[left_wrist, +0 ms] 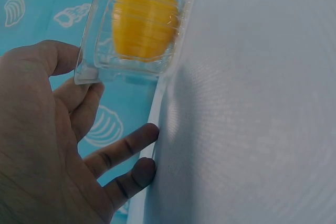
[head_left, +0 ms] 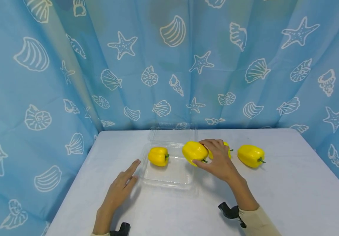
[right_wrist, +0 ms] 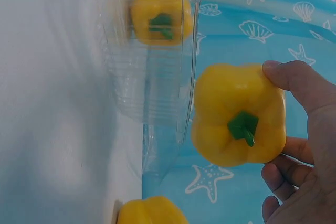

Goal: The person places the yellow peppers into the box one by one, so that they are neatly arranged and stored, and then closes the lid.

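Observation:
A clear plastic clamshell container (head_left: 166,182) lies on the table with its lid (head_left: 173,134) folded back. In its left part sits a yellow bell pepper (head_left: 158,156), seen through the plastic wall in both wrist views. My right hand (head_left: 219,162) holds a second yellow bell pepper (right_wrist: 239,114) between thumb and fingers, above the container's right side, its green stem toward the right wrist camera. My left hand (head_left: 120,188) is at the container's left edge, fingers extended, with thumb and fingertips touching or nearly touching the rim (left_wrist: 86,75).
Another bell pepper (head_left: 227,150) lies just behind my right hand, partly hidden by it. Farther right on the white-covered table (head_left: 290,193) is one more bell pepper (head_left: 250,156). A blue curtain (head_left: 146,62) with shell prints hangs behind the table and along its left side.

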Tool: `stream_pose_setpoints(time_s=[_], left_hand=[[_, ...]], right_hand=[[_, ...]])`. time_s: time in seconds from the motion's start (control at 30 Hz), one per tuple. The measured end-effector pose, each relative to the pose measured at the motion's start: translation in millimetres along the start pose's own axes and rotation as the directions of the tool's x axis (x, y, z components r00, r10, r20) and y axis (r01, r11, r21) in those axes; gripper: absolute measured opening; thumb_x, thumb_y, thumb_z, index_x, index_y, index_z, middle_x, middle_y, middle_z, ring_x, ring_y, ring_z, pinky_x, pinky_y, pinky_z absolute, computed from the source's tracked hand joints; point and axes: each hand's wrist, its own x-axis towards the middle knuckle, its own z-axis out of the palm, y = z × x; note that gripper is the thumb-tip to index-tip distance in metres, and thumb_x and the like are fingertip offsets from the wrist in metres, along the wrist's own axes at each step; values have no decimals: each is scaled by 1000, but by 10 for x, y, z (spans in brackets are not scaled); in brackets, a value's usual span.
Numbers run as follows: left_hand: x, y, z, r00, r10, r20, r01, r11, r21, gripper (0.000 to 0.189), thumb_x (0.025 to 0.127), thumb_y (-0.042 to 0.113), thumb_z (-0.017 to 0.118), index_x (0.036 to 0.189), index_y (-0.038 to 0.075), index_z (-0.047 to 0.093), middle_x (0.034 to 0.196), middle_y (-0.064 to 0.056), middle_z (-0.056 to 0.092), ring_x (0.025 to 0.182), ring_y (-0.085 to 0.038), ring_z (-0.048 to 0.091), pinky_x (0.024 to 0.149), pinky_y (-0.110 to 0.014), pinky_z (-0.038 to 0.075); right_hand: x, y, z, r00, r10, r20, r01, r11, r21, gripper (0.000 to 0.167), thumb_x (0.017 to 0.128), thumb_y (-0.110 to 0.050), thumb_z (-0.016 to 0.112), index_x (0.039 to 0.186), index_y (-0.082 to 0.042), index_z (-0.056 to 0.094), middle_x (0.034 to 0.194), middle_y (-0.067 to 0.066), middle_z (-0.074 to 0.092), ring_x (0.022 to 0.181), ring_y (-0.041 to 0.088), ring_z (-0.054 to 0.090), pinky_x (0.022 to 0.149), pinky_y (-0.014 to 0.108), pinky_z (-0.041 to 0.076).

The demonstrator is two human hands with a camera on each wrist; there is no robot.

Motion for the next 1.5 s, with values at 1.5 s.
stream_pose_setpoints(time_s=[1.5], left_hand=[[21,-23,-7,1000,0,6,0,1000,-10,54,105,32,53,156,37,36,157,20,33,101,-14,56,89,-45,50]], right_hand=[[276,-96,278,993,-20,120,11,997,72,67,80,-39,84,136,-13,59,137,6,54,124,28,37,96,51,27]])
